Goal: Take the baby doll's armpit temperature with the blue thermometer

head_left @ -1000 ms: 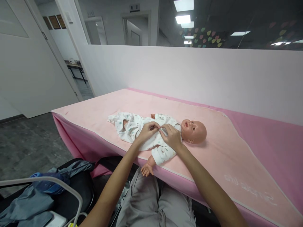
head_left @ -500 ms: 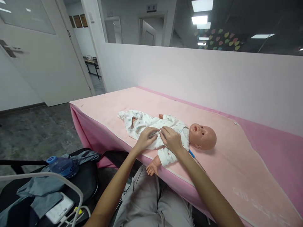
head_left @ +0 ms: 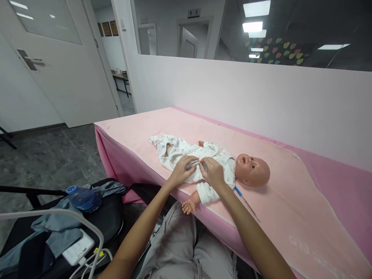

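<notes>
A baby doll (head_left: 253,170) lies on its back, head to the right, in a white patterned romper (head_left: 186,146). My left hand (head_left: 183,170) is over the doll's belly, fingers curled and pinching the front of the romper. Close beside it, my right hand (head_left: 213,172) also pinches the cloth between thumb and fingertips. The fingertips of both hands almost meet; exactly what they grip there is small and partly hidden. The doll's near arm (head_left: 190,203) hangs over the table edge below my right hand.
A thin blue-handled stick (head_left: 238,192) lies near the doll's head on the pink-covered table (head_left: 290,217). To the left, a black chair (head_left: 113,215) holds a blue-capped bottle (head_left: 84,198), grey cloth, a white power bank (head_left: 78,248) and cables. A white wall (head_left: 247,100) stands behind.
The right fingers have curled in more, gathering at the romper's front beside the left fingertips. The whole view has shifted slightly; the doll stays in the same place on the table.
</notes>
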Motion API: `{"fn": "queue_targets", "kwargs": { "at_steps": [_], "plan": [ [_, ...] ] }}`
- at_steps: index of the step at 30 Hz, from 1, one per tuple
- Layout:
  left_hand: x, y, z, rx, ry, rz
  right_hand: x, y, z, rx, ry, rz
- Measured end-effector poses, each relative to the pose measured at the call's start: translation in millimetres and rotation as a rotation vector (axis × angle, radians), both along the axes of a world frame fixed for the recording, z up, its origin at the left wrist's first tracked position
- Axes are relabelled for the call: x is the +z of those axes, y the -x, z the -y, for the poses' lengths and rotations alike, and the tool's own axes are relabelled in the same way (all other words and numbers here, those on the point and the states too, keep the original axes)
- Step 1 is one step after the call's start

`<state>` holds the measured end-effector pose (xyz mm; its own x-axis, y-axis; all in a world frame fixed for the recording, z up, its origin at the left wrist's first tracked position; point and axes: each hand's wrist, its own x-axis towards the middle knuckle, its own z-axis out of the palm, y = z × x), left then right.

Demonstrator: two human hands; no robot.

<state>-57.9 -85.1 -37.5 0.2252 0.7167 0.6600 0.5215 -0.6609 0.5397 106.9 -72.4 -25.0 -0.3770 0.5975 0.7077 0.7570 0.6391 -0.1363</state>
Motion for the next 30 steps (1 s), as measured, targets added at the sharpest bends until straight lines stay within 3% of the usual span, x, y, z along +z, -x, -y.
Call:
{"fn": "queue_targets", "kwargs": {
  "at_steps": [21, 30],
  "plan": [
    [-4.0, -5.5, -4.6, 0.082, -0.038, -0.13, -2.3, -0.6, -2.2, -0.026, -0.026, 0.046],
    [-1.5, 1.2, -5.7, -0.008, 0.028, -0.02, -1.6, -0.1, -2.1, -0.03, -0.024, 0.06]
  ]
}}
